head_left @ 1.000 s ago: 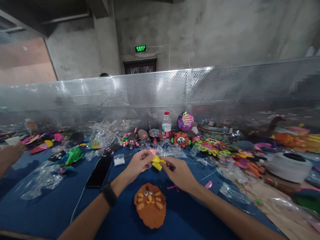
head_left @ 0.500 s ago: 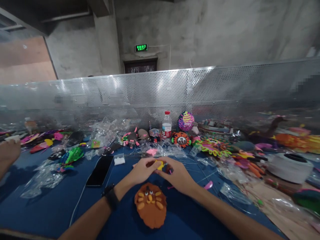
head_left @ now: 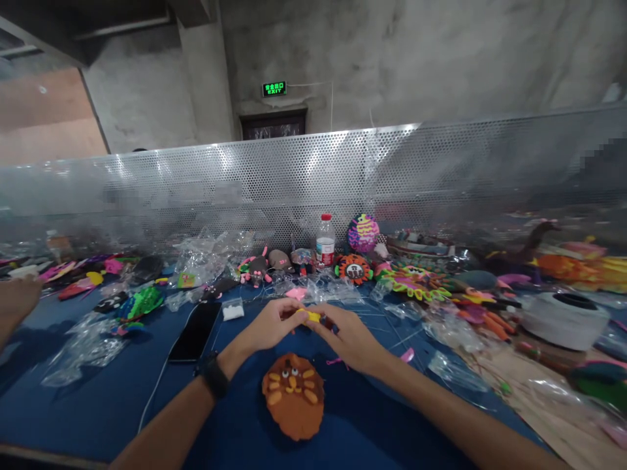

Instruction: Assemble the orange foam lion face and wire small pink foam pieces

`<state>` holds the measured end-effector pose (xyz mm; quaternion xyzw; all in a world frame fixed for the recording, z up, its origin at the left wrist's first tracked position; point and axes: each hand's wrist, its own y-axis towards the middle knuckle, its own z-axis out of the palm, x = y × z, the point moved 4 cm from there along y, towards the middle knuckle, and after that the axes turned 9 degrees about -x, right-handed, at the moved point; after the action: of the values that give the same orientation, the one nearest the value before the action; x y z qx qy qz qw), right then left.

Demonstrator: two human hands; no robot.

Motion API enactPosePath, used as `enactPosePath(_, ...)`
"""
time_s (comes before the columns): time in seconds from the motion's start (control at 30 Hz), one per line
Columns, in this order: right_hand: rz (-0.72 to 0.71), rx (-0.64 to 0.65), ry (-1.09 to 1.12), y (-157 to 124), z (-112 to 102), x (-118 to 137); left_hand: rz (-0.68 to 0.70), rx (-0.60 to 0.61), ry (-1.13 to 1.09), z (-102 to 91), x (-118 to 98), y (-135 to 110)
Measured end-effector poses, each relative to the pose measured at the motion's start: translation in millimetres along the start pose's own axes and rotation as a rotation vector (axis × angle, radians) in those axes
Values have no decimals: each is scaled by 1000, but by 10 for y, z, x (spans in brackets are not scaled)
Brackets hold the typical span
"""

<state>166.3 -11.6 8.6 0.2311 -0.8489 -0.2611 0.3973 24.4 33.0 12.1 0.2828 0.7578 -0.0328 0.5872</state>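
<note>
My left hand (head_left: pixel 269 326) and my right hand (head_left: pixel 345 336) meet above the blue table (head_left: pixel 98 411), fingers pinched together on a small yellow piece (head_left: pixel 309 316). Something dark shows at my right fingertips beside it; I cannot make it out. Just below the hands lies an orange felt lion face (head_left: pixel 292 395) with yellow bits on it. A black band sits on my left wrist (head_left: pixel 210 375).
A black phone (head_left: pixel 196 331) lies left of my hands. Clear plastic bags (head_left: pixel 81 352), felt toys (head_left: pixel 353 267), a water bottle (head_left: pixel 325 240) and a white tape roll (head_left: pixel 563 320) crowd the table before a perforated metal screen (head_left: pixel 313 183). Another person's hand (head_left: pixel 17 300) is at the far left.
My hands came down and closed together, folding the yellow piece small between the fingers. The other person's hand at the left drew back slightly.
</note>
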Motion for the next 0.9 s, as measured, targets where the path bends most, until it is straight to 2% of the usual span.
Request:
enactPosePath(0.3, 28, -30, 14, -17, 18, -93, -68, 66, -66, 15, -21, -30)
enactPosePath(0.47, -6, -6, 32, -34, 51, -81, -31, 31, -32, 64, -22, -32)
enactPosePath(0.6, 24, -22, 93, -30, 8, -30, -17, 5, -13, 73, -94, -33)
enactPosePath(0.67, 144, -1, 260, -3, -40, -45, -1, -68, -43, -70, -165, 9)
enactPosePath(0.7, 221, 13, 362, 17, -67, -63, 16, -170, -96, -206, -203, 42)
enactPosePath(0.77, 365, -1, 561, 68, -130, -112, 62, -607, -326, -602, -244, 69)
enactPosePath(0.8, 402, -26, 617, 97, -159, -138, 74, -729, -438, -747, -241, 73)
enactPosePath(0.83, 459, -61, 700, 118, -174, -175, 74, -771, -498, -840, -232, 81)
enactPosePath(0.9, 569, -72, 829, 135, -136, -252, -29, -634, -419, -852, -191, 108)
